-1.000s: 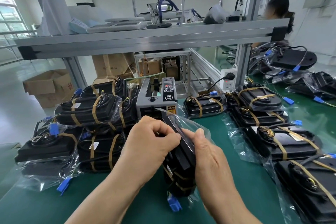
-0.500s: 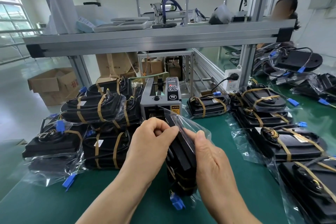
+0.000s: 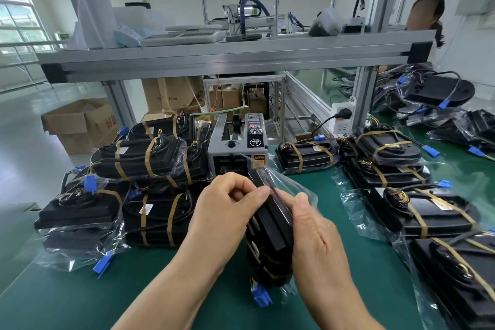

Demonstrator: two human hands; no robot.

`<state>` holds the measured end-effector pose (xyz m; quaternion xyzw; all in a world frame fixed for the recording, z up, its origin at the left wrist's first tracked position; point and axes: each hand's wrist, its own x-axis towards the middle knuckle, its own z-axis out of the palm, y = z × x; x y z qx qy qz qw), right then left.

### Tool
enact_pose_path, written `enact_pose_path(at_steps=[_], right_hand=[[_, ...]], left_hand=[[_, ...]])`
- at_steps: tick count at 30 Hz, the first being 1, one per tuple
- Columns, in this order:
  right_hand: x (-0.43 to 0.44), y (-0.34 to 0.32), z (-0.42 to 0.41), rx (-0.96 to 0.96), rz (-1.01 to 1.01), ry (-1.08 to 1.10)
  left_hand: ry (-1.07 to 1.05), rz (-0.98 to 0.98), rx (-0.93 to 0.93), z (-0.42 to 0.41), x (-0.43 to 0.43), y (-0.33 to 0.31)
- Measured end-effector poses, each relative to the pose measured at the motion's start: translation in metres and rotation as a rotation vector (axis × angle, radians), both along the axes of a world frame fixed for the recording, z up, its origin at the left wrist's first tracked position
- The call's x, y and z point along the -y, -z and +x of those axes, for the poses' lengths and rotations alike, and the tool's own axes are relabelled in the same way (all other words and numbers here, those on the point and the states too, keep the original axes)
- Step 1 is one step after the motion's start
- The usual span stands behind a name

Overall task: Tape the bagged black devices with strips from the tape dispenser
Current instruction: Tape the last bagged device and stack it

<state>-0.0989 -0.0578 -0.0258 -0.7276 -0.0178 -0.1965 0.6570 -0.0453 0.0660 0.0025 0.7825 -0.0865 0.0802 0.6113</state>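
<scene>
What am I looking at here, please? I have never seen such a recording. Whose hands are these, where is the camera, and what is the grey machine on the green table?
There is no robot here. Every picture comes from one camera worn on a person's head, looking forward and down, so the two arms entering from the bottom edge are that person's own. The left hand and the right hand hold a bagged black device upright, on end, and the left one pinches it near the top. A blue connector shows at its lower end. Just behind it on the green table stands the grey tape dispenser, the machine that the tape strips come from. To the left is a pile of taped devices, bound with brown strips. Further taped devices lie on the right.
</scene>
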Motion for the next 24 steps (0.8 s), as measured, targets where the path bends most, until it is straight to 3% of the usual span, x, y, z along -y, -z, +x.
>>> enact_pose_path(at_steps=[5,8,13,20,24], right_hand=[[0.009,0.008,0.001,-0.001,0.098,0.051],[0.011,0.018,0.003,0.017,0.161,0.020],[0.004,0.033,0.010,0.124,0.220,-0.039],[0.009,0.052,-0.005,0.045,0.201,-0.102],[0.016,0.049,-0.012,-0.009,0.149,0.056]], left_hand=[[0.056,0.101,0.048,-0.014,0.003,0.008],[0.003,0.057,0.055,-0.016,0.006,0.010],[-0.004,0.219,0.293,-0.011,0.004,0.009],[0.040,0.316,0.428,-0.021,-0.006,0.039],[0.056,0.310,0.498,-0.028,-0.005,0.056]])
